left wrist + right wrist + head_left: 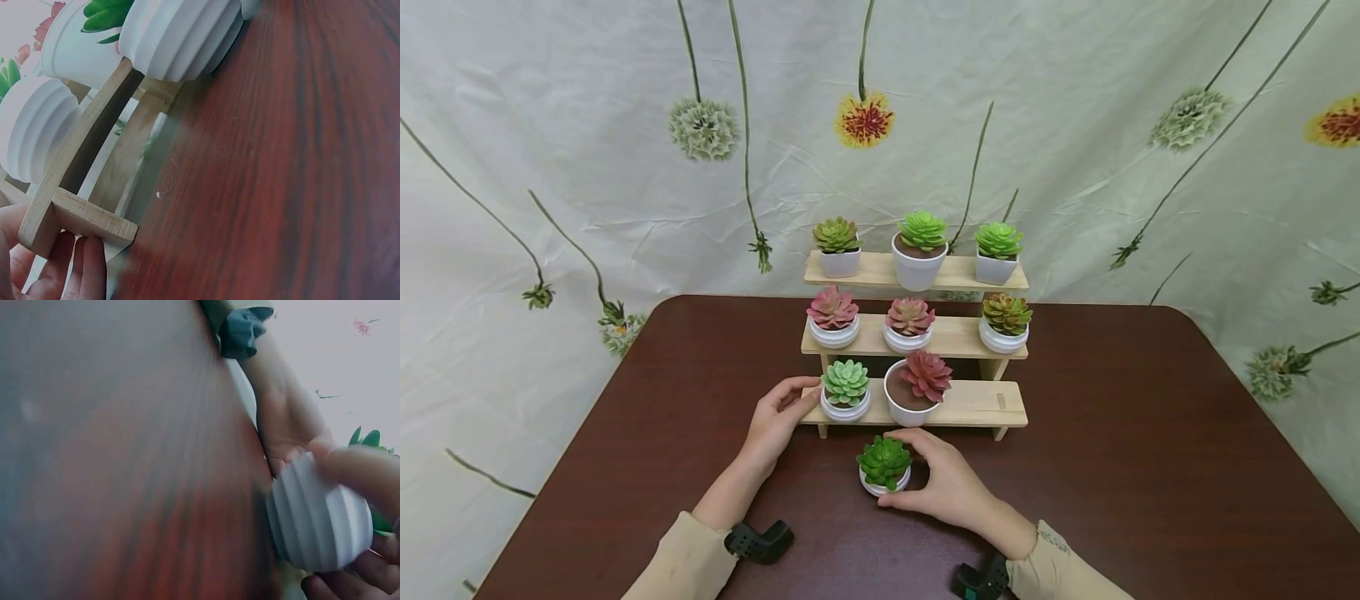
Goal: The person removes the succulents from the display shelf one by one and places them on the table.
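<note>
The right hand curled around a small ribbed white pot holding a dark green rosette succulent, standing on the brown table just before the wooden stepped shelf. Farther back, the left hand gripped the shelf's lowest left end.

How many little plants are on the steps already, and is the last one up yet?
Eight pots sit on the wooden stand. The right hand grips the dark green plant pot, which is on the table, not yet shelved. The left hand holds the stand's end. The bottom step's right side is free.
</note>
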Tool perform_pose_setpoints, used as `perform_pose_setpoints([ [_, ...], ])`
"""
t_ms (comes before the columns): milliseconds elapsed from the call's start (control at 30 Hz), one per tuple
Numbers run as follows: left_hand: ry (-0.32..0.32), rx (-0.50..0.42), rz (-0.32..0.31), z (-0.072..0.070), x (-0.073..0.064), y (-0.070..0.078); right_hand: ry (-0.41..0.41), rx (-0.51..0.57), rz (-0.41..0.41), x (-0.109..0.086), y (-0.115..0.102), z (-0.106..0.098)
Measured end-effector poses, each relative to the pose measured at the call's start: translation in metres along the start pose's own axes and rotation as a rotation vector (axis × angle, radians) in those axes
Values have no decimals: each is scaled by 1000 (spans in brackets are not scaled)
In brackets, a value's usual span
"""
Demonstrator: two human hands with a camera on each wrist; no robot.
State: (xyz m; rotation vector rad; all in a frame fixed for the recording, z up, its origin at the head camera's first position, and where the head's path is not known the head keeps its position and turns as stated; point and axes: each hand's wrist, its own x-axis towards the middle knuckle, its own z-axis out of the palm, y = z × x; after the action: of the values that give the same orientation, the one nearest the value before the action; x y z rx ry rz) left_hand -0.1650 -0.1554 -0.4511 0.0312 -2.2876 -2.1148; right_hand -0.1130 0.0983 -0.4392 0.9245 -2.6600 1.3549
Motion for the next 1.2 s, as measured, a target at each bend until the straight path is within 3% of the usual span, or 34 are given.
perform_pose_setpoints([
  [333,8,13,12,1,0,-1,70,10,-44,0,-10,-15],
  [567,8,13,21,1,1,-1,240,18,-159,2,-11,-27],
  [767,2,6,25,0,1,-1,385,42,-111,5,-8,-39],
  [967,6,12,23,0,1,-1,462,29,-67,9,-6,-45],
  [1200,2,9,24,1,1,-1,499,36,-26,13,-32,-50],
])
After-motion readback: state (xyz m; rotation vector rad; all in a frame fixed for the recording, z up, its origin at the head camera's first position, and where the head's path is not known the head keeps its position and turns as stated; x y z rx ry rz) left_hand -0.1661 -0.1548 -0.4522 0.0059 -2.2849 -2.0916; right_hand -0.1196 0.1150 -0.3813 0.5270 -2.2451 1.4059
